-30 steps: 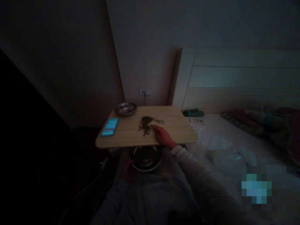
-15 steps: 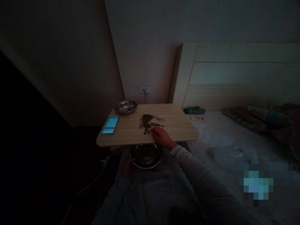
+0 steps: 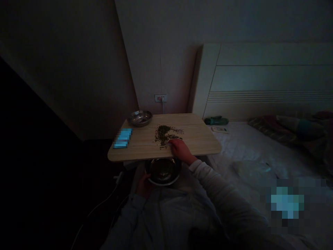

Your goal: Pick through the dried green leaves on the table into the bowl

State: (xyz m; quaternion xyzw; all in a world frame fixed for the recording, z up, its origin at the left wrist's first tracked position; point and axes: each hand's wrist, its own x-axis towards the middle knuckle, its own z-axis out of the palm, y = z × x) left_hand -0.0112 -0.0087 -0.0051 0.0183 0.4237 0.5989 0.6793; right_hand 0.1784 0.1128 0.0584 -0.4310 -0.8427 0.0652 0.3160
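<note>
Small dark green bits, perhaps seeds or dried leaves, lie in a loose pile (image 3: 163, 132) on the light wooden table (image 3: 199, 132). At the near edge of that pile is my right hand (image 3: 181, 151), its fingers pinched together low over the tabletop. What sits between those fingertips, if anything, is too small and dark to make out. A metal bowl (image 3: 164, 183) rests at my lap, partly under the table's front edge. My left hand (image 3: 144, 186) grips the bowl's left rim, with the thumb over the edge. The bowl's contents are too dark to tell.
A second metal bowl (image 3: 135, 122) stands at the table's back left corner, with a blurred lit phone-like screen (image 3: 123, 138) in front. To the right is a bed (image 3: 234, 140) with a green bottle (image 3: 216, 121) and a pale remote-like object (image 3: 220, 130). A cable (image 3: 100, 204) hangs at left.
My right hand has shifted very slightly at the pile's near edge, fingers still pinched. My left hand keeps its hold on the bowl. The view has tilted a little.
</note>
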